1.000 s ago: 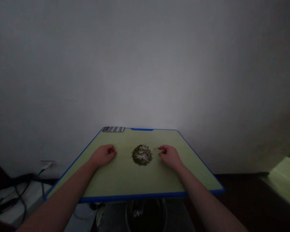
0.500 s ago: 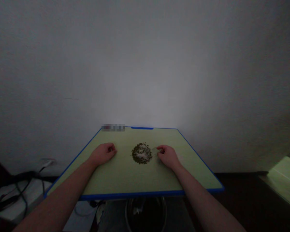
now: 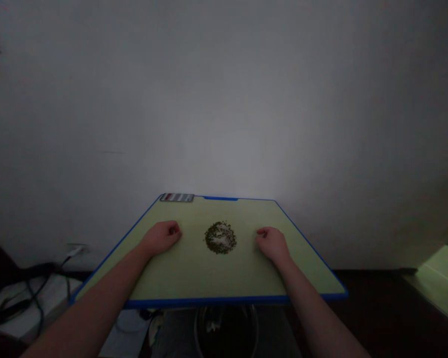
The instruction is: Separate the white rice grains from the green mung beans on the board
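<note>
Wall: the whole background is being filled by a plain pale wall [image 3: 227, 109].
Tabletop: a pale green tabletop [image 3: 209, 278], edged in blue, is being seen in front of the wall, and both forearms are being extended over it from its near side.
Round object: below the near edge, a dark, rimmed round object [image 3: 227, 338] is being partly covered by the tabletop; what it is cannot be told.
Right hand: the right hand [image 3: 272, 243] is being held to the right of the pile, clearly farther from it than half a second ago, when the fingertips were being kept near its edge. The fingers are being curled in towards the thumb, more closely than before; whether anything is being grasped cannot be told.
Left hand: the left hand [image 3: 162, 237] is being kept in its earlier place, left of the pile and apart from it. Its fingers are being bent round to the thumb; any held thing cannot be made out.
Pile: green and whitish grains [image 3: 220, 237] are being left in a round heap mid-tabletop, unmoved, between the hands and untouched by either.
Phone: a phone [image 3: 176, 197] is being rested flat at the far left corner, its place unchanged.
</note>
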`<state>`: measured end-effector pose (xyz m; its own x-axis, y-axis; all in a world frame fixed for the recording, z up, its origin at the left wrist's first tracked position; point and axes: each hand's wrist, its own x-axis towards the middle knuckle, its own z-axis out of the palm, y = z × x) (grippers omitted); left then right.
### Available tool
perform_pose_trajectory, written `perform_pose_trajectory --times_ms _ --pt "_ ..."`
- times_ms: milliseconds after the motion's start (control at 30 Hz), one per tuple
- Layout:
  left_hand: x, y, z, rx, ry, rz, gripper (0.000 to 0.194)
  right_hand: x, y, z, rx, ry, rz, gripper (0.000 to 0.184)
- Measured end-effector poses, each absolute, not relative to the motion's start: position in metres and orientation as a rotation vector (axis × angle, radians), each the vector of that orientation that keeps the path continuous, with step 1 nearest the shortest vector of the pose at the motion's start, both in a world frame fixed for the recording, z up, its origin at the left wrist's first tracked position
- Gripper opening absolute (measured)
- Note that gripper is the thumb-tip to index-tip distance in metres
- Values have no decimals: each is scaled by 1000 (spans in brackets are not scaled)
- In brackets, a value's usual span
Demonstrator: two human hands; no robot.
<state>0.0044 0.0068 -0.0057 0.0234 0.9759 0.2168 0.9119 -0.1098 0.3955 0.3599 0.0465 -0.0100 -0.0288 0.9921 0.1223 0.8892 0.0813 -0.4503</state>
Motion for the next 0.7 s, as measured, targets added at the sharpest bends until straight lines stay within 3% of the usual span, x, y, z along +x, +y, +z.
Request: perform_pose_trajectory --times_ms 333,700 --pt "4 8 -7 2153 1981 675 19 368 42 -3 -1808 -1906 254 22" --pt "5 6 -7 2126 1984 666 19 360 61 -8 -1832 -1894 226 28"
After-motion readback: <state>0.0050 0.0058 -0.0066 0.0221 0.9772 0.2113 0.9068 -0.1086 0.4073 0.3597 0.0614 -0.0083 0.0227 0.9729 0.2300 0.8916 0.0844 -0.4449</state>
